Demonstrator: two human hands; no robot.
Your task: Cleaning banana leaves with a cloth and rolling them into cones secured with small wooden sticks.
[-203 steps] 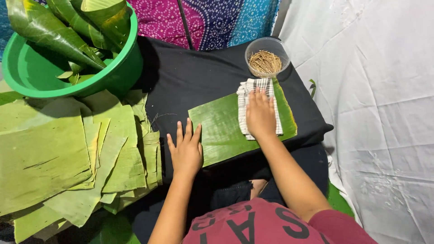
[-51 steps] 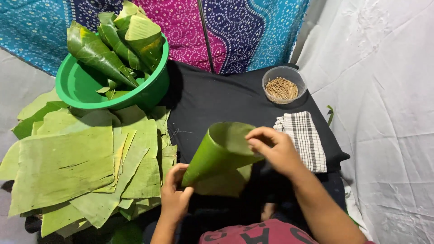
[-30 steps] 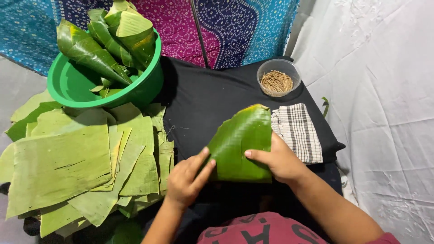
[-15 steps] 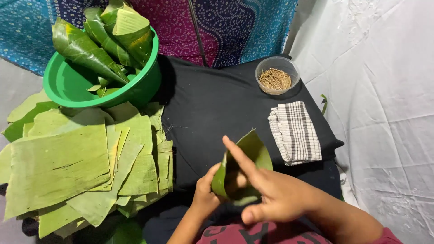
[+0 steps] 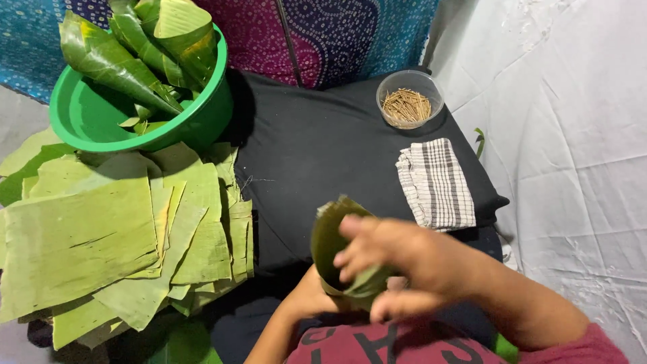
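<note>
I hold a green leaf rolled into a cone [image 5: 331,236] close to my chest, its open mouth toward me. My left hand [image 5: 311,296] cups the cone from below and is mostly hidden behind it. My right hand [image 5: 397,259] wraps over the cone's right side, with fingers pressed on the leaf's folded edge. The motion blurs the right hand.
A stack of flat cut green leaves [image 5: 101,229] lies at the left. A green basin [image 5: 87,114] behind it holds several rolled leaf cones [image 5: 145,47]. On the black cloth [image 5: 303,148] sit a clear cup of small sticks [image 5: 408,101] and a folded checked cloth [image 5: 437,182].
The flat leaf on the black cloth was lifted and rolled into a cone, then drawn closer to my body. My right hand has moved over its edge.
</note>
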